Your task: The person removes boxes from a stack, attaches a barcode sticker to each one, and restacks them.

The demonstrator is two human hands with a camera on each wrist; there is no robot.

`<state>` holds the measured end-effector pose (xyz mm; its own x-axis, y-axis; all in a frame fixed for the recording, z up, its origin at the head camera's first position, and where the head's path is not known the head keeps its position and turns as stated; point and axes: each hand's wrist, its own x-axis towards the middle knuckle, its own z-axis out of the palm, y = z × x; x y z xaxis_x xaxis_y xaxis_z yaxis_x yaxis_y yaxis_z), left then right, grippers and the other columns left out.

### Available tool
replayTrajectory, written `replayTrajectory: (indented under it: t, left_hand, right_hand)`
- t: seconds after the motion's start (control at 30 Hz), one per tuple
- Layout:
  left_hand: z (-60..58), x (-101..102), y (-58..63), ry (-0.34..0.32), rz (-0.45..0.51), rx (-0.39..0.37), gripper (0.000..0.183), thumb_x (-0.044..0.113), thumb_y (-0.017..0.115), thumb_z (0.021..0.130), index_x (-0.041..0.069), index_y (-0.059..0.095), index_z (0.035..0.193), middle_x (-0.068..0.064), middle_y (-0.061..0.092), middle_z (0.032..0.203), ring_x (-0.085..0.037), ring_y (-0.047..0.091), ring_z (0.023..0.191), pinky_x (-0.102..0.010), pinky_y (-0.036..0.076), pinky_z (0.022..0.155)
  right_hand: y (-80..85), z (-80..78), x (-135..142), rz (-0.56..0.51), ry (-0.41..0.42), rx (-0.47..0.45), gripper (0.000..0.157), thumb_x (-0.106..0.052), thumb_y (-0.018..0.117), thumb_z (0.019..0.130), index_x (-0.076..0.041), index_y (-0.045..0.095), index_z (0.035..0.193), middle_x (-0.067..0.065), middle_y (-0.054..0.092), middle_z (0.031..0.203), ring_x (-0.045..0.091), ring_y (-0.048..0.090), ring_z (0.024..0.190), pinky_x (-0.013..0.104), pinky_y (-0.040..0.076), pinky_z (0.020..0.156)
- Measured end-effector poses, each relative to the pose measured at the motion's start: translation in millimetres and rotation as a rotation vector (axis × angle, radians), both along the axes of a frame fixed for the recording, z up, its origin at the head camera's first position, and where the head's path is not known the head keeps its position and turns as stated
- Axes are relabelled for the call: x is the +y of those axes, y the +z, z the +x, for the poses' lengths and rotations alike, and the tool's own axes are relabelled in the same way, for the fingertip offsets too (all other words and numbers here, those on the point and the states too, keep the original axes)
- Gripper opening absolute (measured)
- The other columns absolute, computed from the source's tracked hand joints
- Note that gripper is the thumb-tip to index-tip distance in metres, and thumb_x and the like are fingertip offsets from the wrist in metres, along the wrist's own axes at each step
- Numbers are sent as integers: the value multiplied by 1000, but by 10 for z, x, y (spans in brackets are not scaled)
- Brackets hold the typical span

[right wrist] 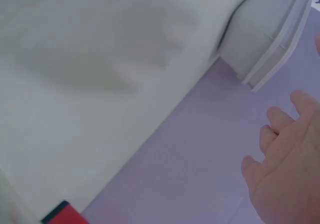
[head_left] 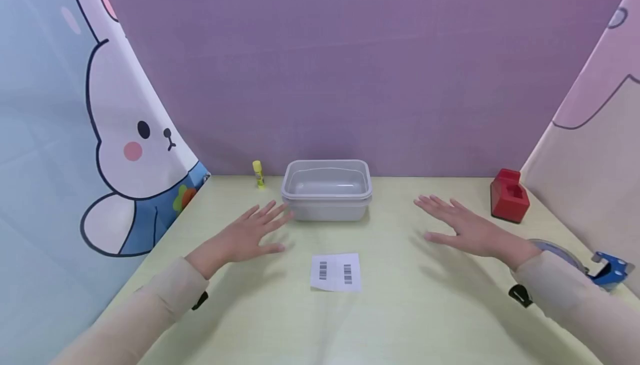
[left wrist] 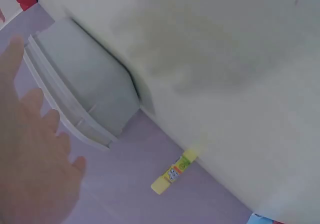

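Note:
My left hand point(head_left: 251, 233) hovers over the table with its fingers spread and nothing in them, its fingertips close to the front left of a grey plastic box point(head_left: 327, 209). On the other side, my right hand point(head_left: 465, 229) is held above the table, fingers straight and holding nothing. Between the two hands a white paper point(head_left: 335, 272) with two printed barcodes lies flat. A yellow glue stick point(head_left: 258, 174) stands upright left of the box; the left wrist view shows the glue stick point(left wrist: 175, 172) and the box point(left wrist: 85, 64) from the side.
At the back right sits a red block-shaped holder point(head_left: 509, 195) with a hollow in its top. A blue tape dispenser point(head_left: 609, 270) lies at the right edge, partly behind the right sleeve point(head_left: 560, 281). Purple cloth point(head_left: 350, 76) hangs behind the table, with printed cloth at both sides.

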<state>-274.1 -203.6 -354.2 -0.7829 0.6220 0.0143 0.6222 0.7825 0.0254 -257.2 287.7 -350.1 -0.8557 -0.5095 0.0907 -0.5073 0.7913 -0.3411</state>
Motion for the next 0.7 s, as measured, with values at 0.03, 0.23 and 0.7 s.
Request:
replayTrajectory:
  t: [0.03,0.23,0.7]
  left_hand:
    - [-14,0,25,-10,8,20,76,58,51,93,25,22,155,-5,16,163,-32,11,150,-57,12,121]
    - [-100,29,158,-17,87,83,76,58,55,91,23,28,153,-4,21,162,-30,19,149,-53,18,121]
    - [-519,7,130,192,439,-114,100,38,72,87,15,5,157,-8,10,164,-35,19,147,-55,23,119]
  right_hand:
    - [31,-5,-17,2,-6,-6,80,-52,60,91,-29,19,155,6,19,162,35,13,149,61,4,120]
    - [201,-44,-168,22,-63,-42,90,-66,58,85,-33,12,156,9,18,162,39,17,147,66,19,115]
    - [392,-388,-561,-138,-51,-61,92,-48,61,92,-9,7,156,16,34,155,44,39,136,60,34,111]
